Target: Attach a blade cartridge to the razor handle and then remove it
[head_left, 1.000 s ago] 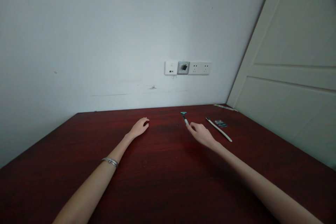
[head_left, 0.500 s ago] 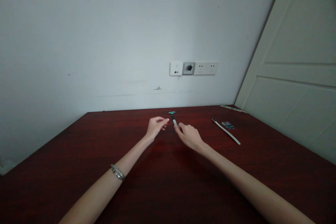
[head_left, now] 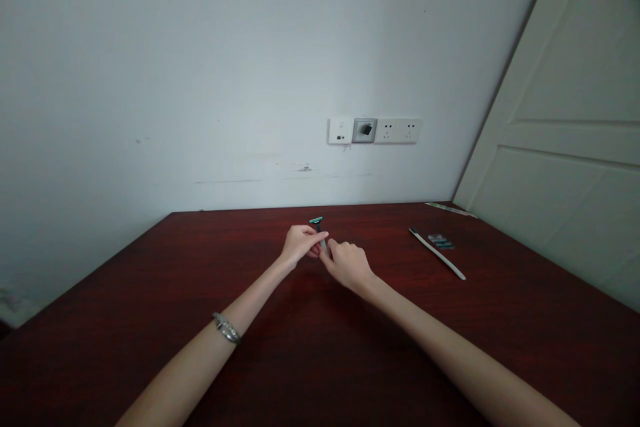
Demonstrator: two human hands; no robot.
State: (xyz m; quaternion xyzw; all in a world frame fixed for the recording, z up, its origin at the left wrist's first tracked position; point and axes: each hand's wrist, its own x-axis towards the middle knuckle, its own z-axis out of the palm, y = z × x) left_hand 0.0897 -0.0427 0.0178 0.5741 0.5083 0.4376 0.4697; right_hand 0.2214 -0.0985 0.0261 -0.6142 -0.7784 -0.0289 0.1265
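Observation:
A razor (head_left: 316, 220) with a green head and a grey-white handle is held up over the middle of the table, its head pointing away from me. My right hand (head_left: 347, 263) is closed round the lower handle. Close beside it, the thumb and fingers of my left hand (head_left: 301, 243) pinch the upper handle below the head. Both hands hide much of the handle. A bracelet (head_left: 227, 328) circles my left forearm.
To the right, a white toothbrush-like stick (head_left: 438, 253) with a dark end lies on the dark red table (head_left: 240, 240). Beside it is a clear pack of blades (head_left: 441, 241). A thin printed strip (head_left: 451, 209) lies at the back corner. Wall sockets (head_left: 398, 131) are behind.
My right hand has brought the razor left and nearer to my left hand. My left thumb and fingers have closed on the handle. The view has shifted slightly.

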